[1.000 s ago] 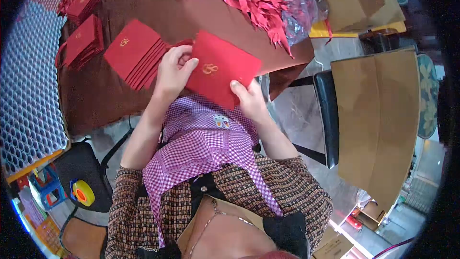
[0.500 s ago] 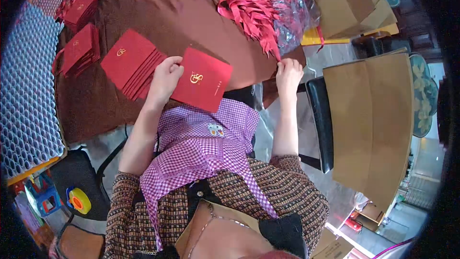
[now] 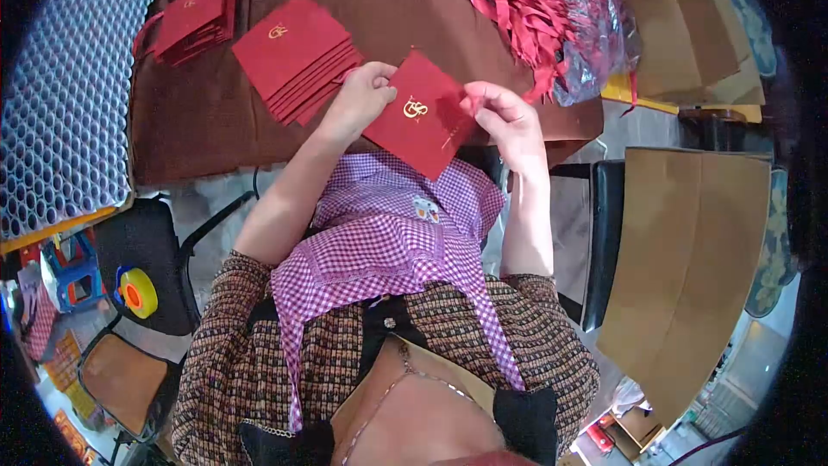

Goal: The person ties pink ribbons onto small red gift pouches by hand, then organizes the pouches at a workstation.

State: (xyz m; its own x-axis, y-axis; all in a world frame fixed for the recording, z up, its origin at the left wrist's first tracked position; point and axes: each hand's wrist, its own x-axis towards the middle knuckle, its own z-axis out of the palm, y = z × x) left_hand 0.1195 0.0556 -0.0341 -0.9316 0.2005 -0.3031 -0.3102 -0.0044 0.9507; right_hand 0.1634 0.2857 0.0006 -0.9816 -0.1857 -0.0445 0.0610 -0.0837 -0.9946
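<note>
My left hand (image 3: 360, 102) is closed on the left edge of a flat red card (image 3: 420, 121) that bears a gold monogram. The card is tilted, over the table's front edge and just above my lap. At its right edge my right hand (image 3: 507, 121) pinches a red ribbon, of which only a small bit shows between thumb and forefinger. Left of my left hand, a fanned stack of similar red cards (image 3: 289, 52) lies on the brown cloth. A bunch of loose red ribbons (image 3: 526, 22) spills from a clear plastic bag (image 3: 595, 26) beyond my right hand.
More red card stacks (image 3: 194, 17) lie to the left on the brown-covered table (image 3: 185, 134). A patterned blue-white surface (image 3: 65, 103) borders it. Cardboard (image 3: 690, 267) leans by a black chair (image 3: 606, 242) at right. A tape roll (image 3: 138, 292) rests on a black seat at left.
My right hand has come left from the ribbon bunch to the card's right edge. The left hand still holds the card. The whole view has shifted.
</note>
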